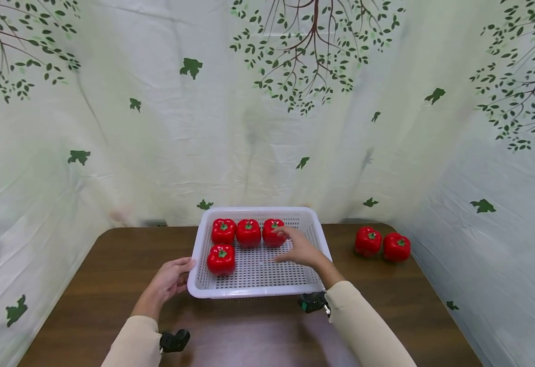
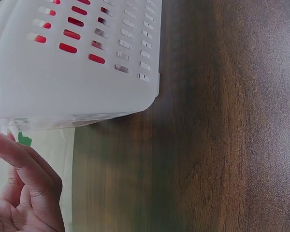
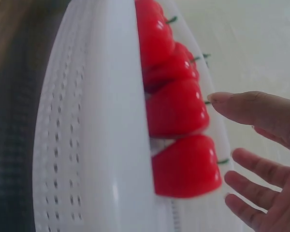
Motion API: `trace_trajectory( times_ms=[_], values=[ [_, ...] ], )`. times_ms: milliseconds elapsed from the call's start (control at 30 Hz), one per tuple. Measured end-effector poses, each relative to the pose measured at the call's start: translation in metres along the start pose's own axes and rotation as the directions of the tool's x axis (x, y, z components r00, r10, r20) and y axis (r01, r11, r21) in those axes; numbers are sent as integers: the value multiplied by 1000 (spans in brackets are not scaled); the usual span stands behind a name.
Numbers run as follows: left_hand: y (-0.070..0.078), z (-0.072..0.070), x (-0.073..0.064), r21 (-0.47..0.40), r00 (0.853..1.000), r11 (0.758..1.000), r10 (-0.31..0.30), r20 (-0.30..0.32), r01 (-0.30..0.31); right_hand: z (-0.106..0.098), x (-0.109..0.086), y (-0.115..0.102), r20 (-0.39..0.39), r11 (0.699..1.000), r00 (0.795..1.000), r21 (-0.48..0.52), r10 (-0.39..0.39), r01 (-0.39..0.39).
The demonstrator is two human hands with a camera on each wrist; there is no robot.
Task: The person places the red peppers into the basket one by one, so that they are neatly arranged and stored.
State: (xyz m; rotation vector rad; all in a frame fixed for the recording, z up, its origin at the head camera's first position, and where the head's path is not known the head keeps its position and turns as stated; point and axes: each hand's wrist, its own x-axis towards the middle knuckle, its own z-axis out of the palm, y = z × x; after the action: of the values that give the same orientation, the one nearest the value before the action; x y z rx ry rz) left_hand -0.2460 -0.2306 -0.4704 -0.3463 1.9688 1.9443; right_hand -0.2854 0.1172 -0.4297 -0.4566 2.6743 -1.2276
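Observation:
A white perforated plastic basket stands on the brown table, holding several red bell peppers with green stems. Three are in its back row, the right one being a pepper partly covered by my fingers; another pepper sits at the front left. My right hand hovers over the basket, thumb and fingers spread around nothing, close to that back-right pepper. In the right wrist view its fingers are apart from the peppers. At the basket's left rim, my left hand touches the edge with extended fingers.
Two more red bell peppers, a left one and a right one, stand side by side at the table's back right. A pale leaf-print curtain hangs behind the table. Dark wrist cameras are strapped to both sleeves.

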Motion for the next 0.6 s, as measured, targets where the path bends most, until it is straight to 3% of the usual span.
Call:
trace_trajectory(
  times_ms=[133,600],
  values=[
    [1,1,-1,3,1000,1000,1,7,-1,-15,-8,8,-18,1000,1000,26,9,-8],
    [0,1,2,-12,1000,1000,2,10,-2,-59,-28,36,-16,999,1000,-40,-14,14]
  ],
)
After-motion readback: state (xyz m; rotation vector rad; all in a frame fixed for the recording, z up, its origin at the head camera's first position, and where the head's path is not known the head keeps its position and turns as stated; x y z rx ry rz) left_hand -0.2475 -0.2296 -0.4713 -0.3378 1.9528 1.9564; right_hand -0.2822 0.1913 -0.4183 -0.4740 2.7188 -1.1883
